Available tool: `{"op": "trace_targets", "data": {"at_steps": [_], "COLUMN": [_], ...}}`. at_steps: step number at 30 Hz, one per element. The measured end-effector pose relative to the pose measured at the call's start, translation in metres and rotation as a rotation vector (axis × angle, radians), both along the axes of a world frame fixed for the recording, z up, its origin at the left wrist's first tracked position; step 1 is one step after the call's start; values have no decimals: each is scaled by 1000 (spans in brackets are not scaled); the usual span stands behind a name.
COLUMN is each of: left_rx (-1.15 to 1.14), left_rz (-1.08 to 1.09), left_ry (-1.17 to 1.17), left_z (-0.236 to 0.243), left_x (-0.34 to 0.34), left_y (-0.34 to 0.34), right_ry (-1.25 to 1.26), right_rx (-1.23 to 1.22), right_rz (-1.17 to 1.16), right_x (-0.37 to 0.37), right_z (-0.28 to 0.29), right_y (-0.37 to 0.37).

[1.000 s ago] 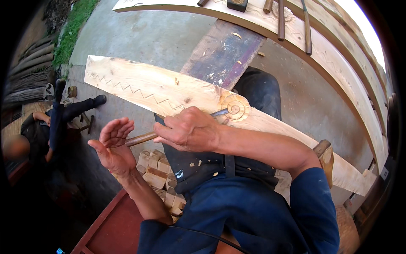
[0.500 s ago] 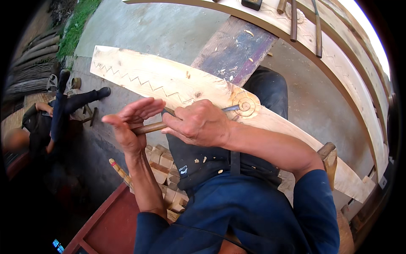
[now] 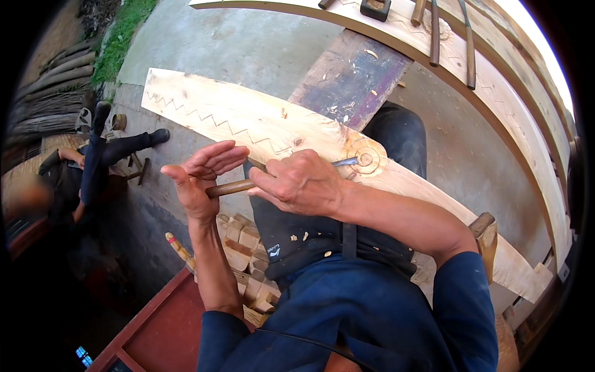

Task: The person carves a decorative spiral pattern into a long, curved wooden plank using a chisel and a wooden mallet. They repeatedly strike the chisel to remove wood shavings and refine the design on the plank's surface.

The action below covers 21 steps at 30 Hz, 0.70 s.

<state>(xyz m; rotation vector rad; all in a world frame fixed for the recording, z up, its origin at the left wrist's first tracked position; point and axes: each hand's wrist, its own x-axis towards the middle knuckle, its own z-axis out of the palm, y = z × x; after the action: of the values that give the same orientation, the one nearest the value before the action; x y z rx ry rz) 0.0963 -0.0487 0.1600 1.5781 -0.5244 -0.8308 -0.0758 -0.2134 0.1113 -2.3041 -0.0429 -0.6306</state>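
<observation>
My right hand (image 3: 302,184) is wrapped round a carving gouge (image 3: 234,188) with a wooden handle and a grey steel blade. The blade's tip meets the carved spiral (image 3: 367,160) on a long pale plank (image 3: 248,106). My left hand (image 3: 206,178) has its fingers stretched out, its palm against the butt of the handle. A zigzag line is cut along the plank to the left of the spiral. Part of the gouge's shank is hidden under my right hand.
The plank lies on a dark, chip-strewn bench board (image 3: 347,77). Beyond it, a curved beam (image 3: 396,37) bears several tools and a small dark box (image 3: 375,8). A wooden mallet (image 3: 484,242) rests by my right elbow. Wood blocks (image 3: 248,239) are piled below; a seated person (image 3: 68,167) is at left.
The whole view has shifted slightly right and down. Both hands keep the same hold, and the blade's tip stays at the spiral.
</observation>
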Motion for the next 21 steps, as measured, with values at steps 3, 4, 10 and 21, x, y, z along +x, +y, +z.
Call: {"op": "trace_targets", "data": {"at_steps": [3, 4, 10, 21], "left_rx": [-211, -186, 4, 40], "left_rz": [122, 79, -59, -80], "left_ry": [102, 82, -17, -85], "left_z": [12, 11, 5, 5], "left_x": [27, 26, 4, 0], "left_y": [15, 12, -4, 1], "right_ry": [-28, -45, -21, -19], "right_rx": [15, 21, -10, -30], "right_rz": [-21, -24, -35, -15], "right_x": [3, 4, 1, -2], "right_z": [-1, 0, -2, -2], "right_y": [0, 1, 0, -3]}}
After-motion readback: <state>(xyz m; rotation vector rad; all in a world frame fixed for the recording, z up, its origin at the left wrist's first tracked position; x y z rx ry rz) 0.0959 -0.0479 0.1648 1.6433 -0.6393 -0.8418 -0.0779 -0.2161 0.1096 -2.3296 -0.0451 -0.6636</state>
